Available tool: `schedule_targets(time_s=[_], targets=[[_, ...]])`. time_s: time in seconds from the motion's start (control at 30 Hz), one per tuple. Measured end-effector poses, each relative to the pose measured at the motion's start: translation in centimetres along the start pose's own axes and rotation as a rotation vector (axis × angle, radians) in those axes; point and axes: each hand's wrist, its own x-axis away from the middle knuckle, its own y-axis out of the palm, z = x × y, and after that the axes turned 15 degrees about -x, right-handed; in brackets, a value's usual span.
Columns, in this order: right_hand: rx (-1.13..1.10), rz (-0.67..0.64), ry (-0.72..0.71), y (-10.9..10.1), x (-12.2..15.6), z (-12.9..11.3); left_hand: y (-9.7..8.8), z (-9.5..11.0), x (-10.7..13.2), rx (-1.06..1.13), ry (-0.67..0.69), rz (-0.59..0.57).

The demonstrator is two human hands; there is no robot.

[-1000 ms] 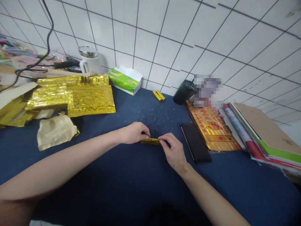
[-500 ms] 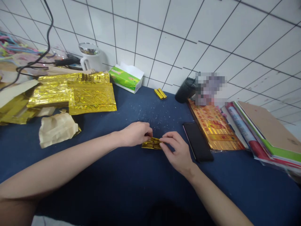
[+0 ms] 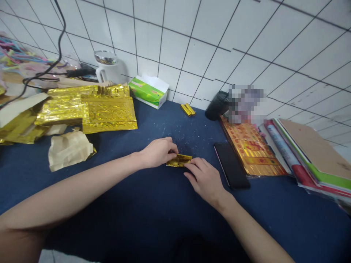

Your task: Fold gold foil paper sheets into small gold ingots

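Note:
A small folded piece of gold foil paper lies on the dark blue table top between my hands. My left hand has its fingers curled and grips the paper's left end. At the other end, the fingers of my right hand rest on the near right edge, thumb a little apart below. Two small folded gold pieces sit side by side near the wall. A stack of gold foil sheets lies at the left, and a crumpled cream paper is in front of it.
A green tissue pack and a white mug stand by the tiled wall. On the right are a black phone, a black cup, orange-gold printed papers and a stack of books. A black cable hangs at the left.
My right fingers have shifted from the paper's upper right corner down to its near edge. The gold paper now sits slightly farther from me, and my left hand keeps its hold.

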Motion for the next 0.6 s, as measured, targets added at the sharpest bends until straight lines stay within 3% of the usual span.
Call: schedule_targets(time_s=[0.27,0.47,0.6], targets=[[-0.059,0.098,0.002,0.9,-0.6,1.3,0.3,-0.7,-0.6,0.052,-0.026,0.01],[-0.05,0.097,-0.012,1.2,-1.1,1.5,-2.1,0.2,0.3,-0.001,-0.074,0.174],[-0.035,0.139,-0.028,1.4,-1.2,1.6,-2.3,1.5,1.8,-0.238,0.126,0.014]])
